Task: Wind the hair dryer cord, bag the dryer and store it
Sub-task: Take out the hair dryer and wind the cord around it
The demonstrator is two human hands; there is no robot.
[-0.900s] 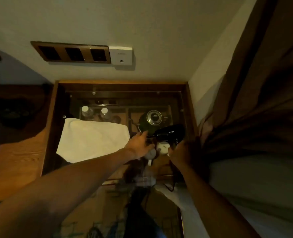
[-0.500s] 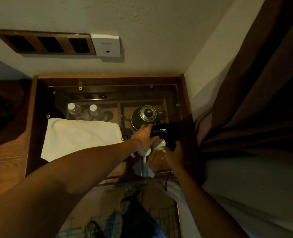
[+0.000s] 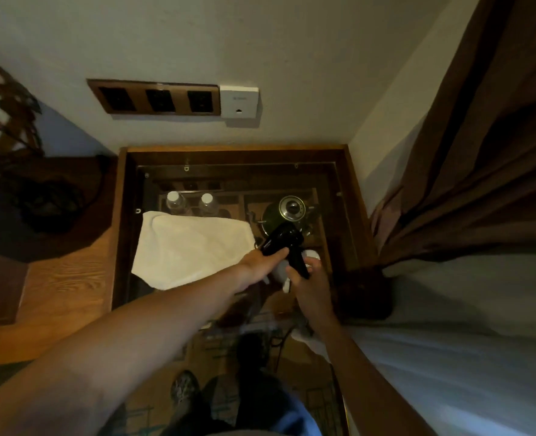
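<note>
The black hair dryer [image 3: 282, 242] is held up over the glass-topped cabinet [image 3: 351, 196], barrel pointing up and to the right. My right hand [image 3: 307, 283] grips its black handle from below. My left hand [image 3: 262, 262] touches the side of the barrel with thumb and fingers. A dark cord [image 3: 281, 341] trails down past the cabinet's front edge, partly hidden by my right forearm. A white cloth [image 3: 191, 245], possibly the bag, lies flat on the glass to the left.
Under the glass stand two water bottles [image 3: 191, 201], a green kettle [image 3: 287, 212] and white cups. A socket panel [image 3: 156, 97] sits on the wall above. Brown curtain [image 3: 480, 171] and white bedding [image 3: 465, 325] crowd the right; a wooden desk [image 3: 56, 291] lies left.
The hair dryer has been lifted and turned, so its handle now points down into my right hand. My left hand stays on its barrel.
</note>
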